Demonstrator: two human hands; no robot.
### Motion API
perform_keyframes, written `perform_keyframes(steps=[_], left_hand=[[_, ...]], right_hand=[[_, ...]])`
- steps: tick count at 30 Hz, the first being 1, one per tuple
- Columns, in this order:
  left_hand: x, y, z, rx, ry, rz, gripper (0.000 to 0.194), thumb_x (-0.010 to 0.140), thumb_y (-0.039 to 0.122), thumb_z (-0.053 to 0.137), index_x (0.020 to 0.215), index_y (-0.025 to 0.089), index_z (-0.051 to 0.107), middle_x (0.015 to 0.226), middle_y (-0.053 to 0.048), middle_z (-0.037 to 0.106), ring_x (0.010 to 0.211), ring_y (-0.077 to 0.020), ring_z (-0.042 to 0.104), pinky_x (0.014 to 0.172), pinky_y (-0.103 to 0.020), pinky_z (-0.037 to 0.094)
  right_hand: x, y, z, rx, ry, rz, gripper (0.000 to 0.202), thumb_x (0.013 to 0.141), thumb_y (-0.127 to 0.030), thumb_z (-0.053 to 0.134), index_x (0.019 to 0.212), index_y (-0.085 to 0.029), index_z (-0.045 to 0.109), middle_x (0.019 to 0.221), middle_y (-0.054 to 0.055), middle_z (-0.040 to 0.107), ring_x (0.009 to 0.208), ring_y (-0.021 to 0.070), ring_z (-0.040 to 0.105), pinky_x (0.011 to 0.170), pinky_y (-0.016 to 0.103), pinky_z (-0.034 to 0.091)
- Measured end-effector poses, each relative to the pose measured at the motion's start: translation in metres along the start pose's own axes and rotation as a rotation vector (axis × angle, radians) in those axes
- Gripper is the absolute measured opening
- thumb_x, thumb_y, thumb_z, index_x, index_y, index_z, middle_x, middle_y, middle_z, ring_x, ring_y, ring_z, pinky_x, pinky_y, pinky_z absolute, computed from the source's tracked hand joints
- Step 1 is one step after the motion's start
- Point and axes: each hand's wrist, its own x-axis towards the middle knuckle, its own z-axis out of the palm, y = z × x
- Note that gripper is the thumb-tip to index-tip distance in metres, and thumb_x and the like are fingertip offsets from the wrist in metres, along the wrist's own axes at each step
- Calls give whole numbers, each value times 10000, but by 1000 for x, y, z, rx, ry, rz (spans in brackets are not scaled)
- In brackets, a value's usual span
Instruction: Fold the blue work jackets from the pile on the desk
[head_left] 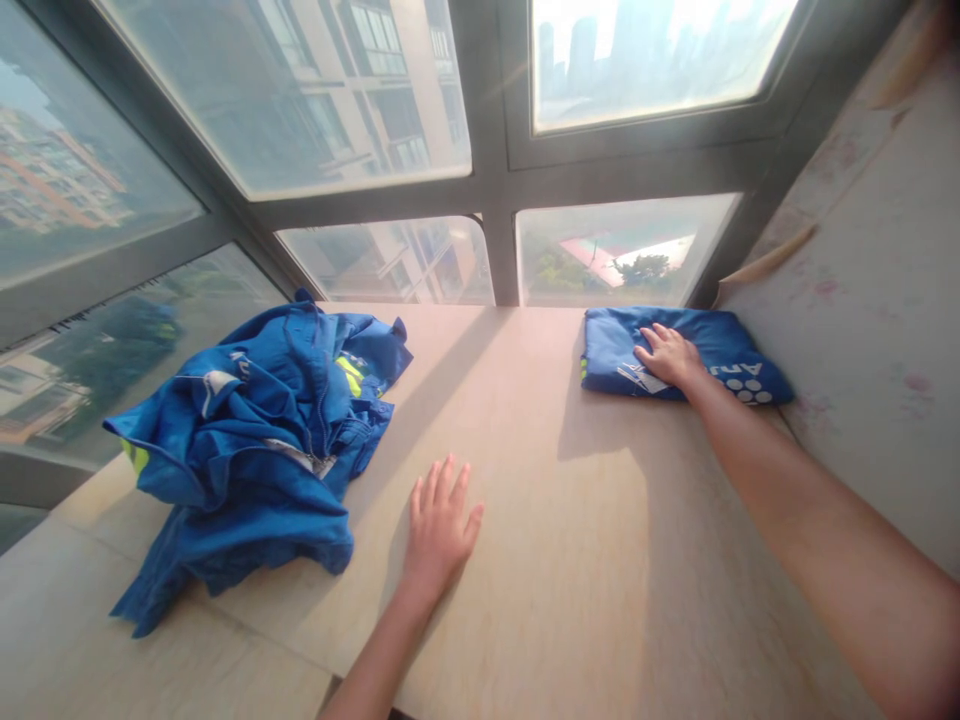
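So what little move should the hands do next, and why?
Probably the left hand should slide over to the crumpled blue cloth heap with yellow-green patches: it lies messy near that open hand, while the folded blue cloth bundle with white print looks neat under the right hand.

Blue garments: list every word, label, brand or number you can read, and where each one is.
"A": the only fairly clear letter, in white lettering on the folded blue garment; the letters beside it are too blurred to quote surely.
Crumpled blue garment: small white letters, distorted by folds, unreadable.
No number is readable on either.
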Motion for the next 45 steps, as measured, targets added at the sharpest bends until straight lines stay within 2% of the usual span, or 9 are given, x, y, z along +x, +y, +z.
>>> perform_keyframes(steps=[7,12,14,16,19,23,26,30,45], left_hand=[[0,1,-2,-40,-19,-18,589,956,424,437,1515,244,390,1591,-78,351,1475,-310,275,1193,-542,217],[-1,1,-2,-60,-22,-24,580,954,424,444,1507,254,404,1595,-69,345,1479,-305,267,1200,-535,206],[-1,1,-2,-61,-27,-28,584,952,426,447,1508,253,401,1598,-70,338,1479,-309,264,1199,-538,205],[-1,1,-3,-59,-30,-32,591,953,428,447,1513,249,391,1601,-73,332,1479,-310,262,1199,-539,204],[-1,2,-4,-59,-32,-25,596,955,426,448,1520,248,378,1606,-74,321,1481,-305,259,1197,-536,209],[-1,3,-6,-70,-28,-22,596,953,415,459,1520,247,379,1606,-79,321,1478,-313,264,1190,-544,223],[-1,4,-7,-84,-24,-34,587,950,413,468,1510,250,398,1596,-80,341,1473,-317,274,1192,-546,223],[-2,5,-7,-104,-19,-45,577,950,417,468,1499,246,416,1591,-81,350,1470,-311,283,1192,-540,233],[-5,5,-7,-141,62,-70,527,946,437,483,1440,256,494,1555,-78,418,1444,-279,344,1179,-512,269]], right_hand=[[-2,0,2,91,5,-12,601,978,-494,394,1455,-133,454,1558,176,357,1362,354,360,1095,476,312],[-1,-2,-16,222,31,28,571,990,-417,424,1400,-24,478,1454,223,480,1323,291,441,1093,362,316],[-16,-7,-24,248,116,49,558,1012,-378,351,1385,21,463,1417,247,507,1325,277,447,1112,352,304],[-50,-18,-25,229,274,57,551,1022,-369,282,1411,-12,438,1468,231,459,1384,271,379,1149,374,272],[-130,-38,-11,188,465,25,554,1007,-408,289,1477,-127,380,1550,150,380,1451,269,280,1170,424,272],[-235,-58,13,131,327,-16,653,941,-467,398,1496,-127,342,1481,189,456,1357,352,421,1106,524,342],[-271,-64,15,91,217,-48,565,935,-443,369,1441,-198,428,1466,164,478,1351,354,427,1094,553,344],[-273,-66,10,85,206,-50,510,930,-447,357,1351,-208,517,1445,159,496,1340,342,434,1076,532,368],[-270,-74,4,46,175,-44,454,963,-364,364,1290,-141,587,1418,181,523,1326,321,449,1065,486,383]])
